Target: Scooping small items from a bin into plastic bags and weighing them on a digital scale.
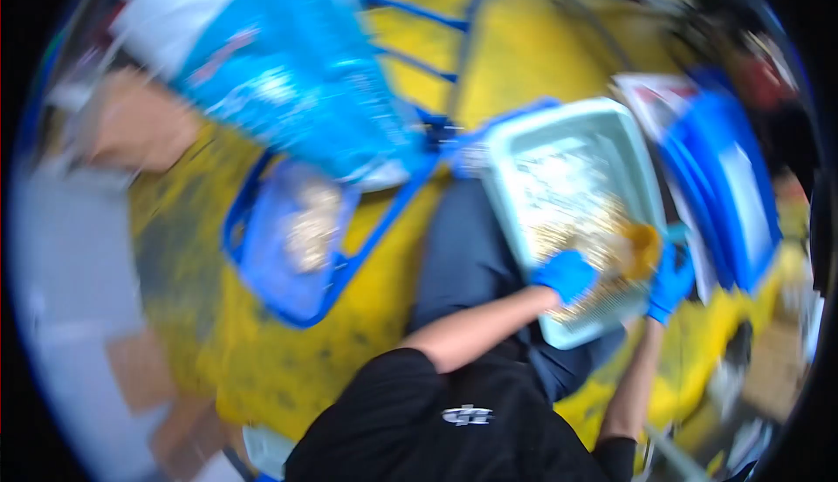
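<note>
Your left hand (567, 274), gloved blue, rests curled on the golden pieces in the pale tray (511, 146). Your right hand (670, 280) grips an orange scoop-like thing (642, 249) just beside it; blur hides its shape. Farther left hangs a large blue bag (297, 72) above a blue bin (292, 233).
</note>
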`<state>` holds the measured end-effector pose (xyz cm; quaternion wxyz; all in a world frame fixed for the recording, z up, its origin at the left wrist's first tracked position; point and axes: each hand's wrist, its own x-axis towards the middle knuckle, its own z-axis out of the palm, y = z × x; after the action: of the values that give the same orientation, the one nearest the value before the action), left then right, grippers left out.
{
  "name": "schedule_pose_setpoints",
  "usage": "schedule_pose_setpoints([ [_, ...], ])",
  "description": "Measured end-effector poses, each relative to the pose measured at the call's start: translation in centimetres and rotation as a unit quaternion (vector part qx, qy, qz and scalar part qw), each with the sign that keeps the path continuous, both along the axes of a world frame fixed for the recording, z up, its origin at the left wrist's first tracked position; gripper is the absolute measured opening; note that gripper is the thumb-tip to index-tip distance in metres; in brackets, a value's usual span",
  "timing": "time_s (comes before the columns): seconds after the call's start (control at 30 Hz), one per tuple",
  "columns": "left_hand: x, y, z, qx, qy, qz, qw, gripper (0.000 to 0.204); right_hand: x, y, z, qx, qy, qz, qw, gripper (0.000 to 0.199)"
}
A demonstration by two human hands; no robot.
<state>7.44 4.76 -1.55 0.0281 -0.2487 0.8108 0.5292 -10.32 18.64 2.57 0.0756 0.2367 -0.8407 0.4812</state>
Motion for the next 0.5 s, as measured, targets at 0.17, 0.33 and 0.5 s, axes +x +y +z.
schedule_pose_setpoints([
  [0.17,-0.9,-2.2,2.7,-0.097,-0.118,-0.001,0.988,0.050,8.7,-0.9,1.0,0.172,-0.155,-0.136,0.963,0.053],
  [0.33,-2.8,-1.8,2.2,-0.186,-0.118,-0.081,0.972,0.046,7.1,-1.7,-1.2,0.268,-0.295,-0.081,0.913,0.063],
  [0.5,-3.3,-2.0,1.1,-0.203,-0.125,-0.106,0.965,0.045,5.8,-1.0,-4.6,0.273,-0.208,-0.069,0.937,0.043],
])
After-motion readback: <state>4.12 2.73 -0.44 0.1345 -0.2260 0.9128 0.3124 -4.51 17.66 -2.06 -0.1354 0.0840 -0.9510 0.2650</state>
